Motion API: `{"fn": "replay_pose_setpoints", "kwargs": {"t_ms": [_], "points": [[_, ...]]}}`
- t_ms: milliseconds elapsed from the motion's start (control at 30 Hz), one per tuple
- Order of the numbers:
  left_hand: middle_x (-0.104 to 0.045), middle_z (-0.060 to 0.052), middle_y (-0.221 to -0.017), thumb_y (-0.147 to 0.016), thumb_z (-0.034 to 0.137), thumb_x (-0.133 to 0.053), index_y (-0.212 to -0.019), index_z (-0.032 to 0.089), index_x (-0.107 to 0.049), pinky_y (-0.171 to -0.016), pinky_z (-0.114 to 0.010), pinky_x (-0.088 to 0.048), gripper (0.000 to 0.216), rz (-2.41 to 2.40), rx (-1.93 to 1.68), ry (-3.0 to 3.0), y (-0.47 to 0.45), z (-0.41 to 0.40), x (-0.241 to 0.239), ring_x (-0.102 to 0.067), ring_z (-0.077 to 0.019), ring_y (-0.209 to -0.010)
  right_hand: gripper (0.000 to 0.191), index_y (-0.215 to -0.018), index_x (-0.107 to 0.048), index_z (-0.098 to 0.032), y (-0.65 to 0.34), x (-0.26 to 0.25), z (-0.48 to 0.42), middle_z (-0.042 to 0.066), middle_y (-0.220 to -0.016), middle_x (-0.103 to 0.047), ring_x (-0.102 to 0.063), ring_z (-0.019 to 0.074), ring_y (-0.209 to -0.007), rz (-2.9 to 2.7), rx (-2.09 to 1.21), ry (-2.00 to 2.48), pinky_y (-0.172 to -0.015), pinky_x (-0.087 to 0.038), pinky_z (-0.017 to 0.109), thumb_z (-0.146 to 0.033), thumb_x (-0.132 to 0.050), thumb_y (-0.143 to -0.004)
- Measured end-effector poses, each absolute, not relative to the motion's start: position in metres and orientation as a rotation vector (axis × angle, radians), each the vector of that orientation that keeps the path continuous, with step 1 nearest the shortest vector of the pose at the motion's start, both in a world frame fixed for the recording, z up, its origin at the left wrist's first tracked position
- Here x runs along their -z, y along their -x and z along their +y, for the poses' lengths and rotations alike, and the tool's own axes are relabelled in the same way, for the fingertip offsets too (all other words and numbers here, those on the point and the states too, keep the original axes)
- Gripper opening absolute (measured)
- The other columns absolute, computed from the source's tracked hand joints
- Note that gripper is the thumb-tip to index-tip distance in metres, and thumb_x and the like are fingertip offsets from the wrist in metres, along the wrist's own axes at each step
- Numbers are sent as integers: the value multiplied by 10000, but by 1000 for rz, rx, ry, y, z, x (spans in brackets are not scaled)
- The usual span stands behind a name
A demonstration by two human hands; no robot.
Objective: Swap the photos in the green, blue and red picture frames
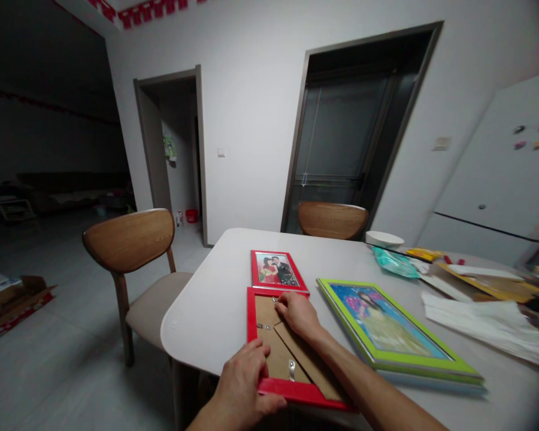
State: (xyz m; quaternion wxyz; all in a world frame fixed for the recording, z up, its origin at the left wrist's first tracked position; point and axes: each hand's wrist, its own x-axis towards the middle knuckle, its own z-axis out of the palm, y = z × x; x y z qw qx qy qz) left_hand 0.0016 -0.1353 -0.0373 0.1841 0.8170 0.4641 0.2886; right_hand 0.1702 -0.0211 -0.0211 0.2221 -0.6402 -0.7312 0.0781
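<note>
A red picture frame [269,353] lies face down on the white table [206,311], its brown backing board and metal clips showing. My left hand [245,383] rests on its near left corner, fingers curled over the red edge. My right hand [299,314] sits on the backing near the far edge, fingertips pinched at a small metal clip. Just beyond lies a second red frame [278,270], face up with a photo of two people. To the right lies a larger green frame [397,332] with a picture of a figure in a dress.
Papers, envelopes and a teal packet [395,261] clutter the table's right side, with a white bowl [385,239] behind. Wooden chairs stand at the left [132,239] and far side [332,219]. A cardboard box [9,299] sits on the floor at left.
</note>
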Motion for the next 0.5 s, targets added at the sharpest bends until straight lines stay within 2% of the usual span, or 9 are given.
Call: {"fn": "replay_pose_setpoints", "kwargs": {"t_ms": [167, 333, 433, 500], "points": [[-556, -117, -1122, -490, 286, -755, -838, 141, -601, -923, -361, -368, 407, 1320, -788, -2320, -2, -137, 37, -426, -260, -1115, 230, -721, -620, -188, -168, 27, -6, 73, -732, -647, -571, 176, -696, -1889, -189, 1925, -574, -351, 246, -353, -460, -721], [-523, -161, -1152, -492, 254, -750, -1019, 109, -532, -945, -406, -334, 588, 1372, -648, -2368, -3, -144, 27, -432, -268, -1108, 209, -694, -620, -164, -167, 22, -5, 97, -723, -645, -574, 183, -706, -1840, -210, 1903, -596, -363, 254, -313, -474, -703], [-460, -172, -1214, -460, 271, -767, -967, 116, -548, -981, -471, -243, 574, 1328, -552, -2465, -11, -144, 26, -390, -295, -1136, 274, -642, -611, -160, -170, 15, -15, 71, -667, -641, -569, 159, -643, -1875, -262, 1762, -580, -371, 241, -317, -407, -737], [-444, -170, -1229, -473, 255, -760, -923, 117, -558, -992, -471, -216, 512, 1278, -528, -2510, -18, -142, 29, -373, -294, -1149, 288, -665, -613, -165, -177, 10, -26, 49, -683, -644, -569, 146, -644, -1896, -300, 1651, -594, -384, 231, -318, -383, -745]]}}
